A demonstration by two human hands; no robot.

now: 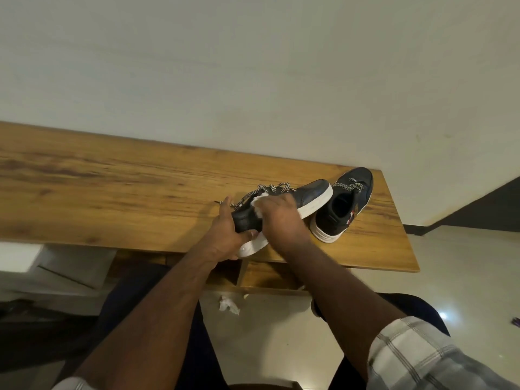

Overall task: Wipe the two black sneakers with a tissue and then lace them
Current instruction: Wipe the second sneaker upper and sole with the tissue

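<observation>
My left hand (228,235) grips the heel of the near sneaker (281,206), fingers curled round it, at the table's (112,192) five o'clock edge; my right hand (281,218) presses the tissue (260,202), fingers bunched; the upper looks soft, the sole stiff, so the heel seems the best hold; the second sneaker (342,206) sits at three o'clock.

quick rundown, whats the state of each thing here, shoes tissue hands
near sneaker: tipped on its side, held, being wiped
far sneaker: upright on the table, untouched, lace loose
tissue: pressed on the near sneaker under the right hand
left hand: grips the near sneaker's heel end
right hand: holds the tissue
crumpled tissue: lying on the floor
</observation>
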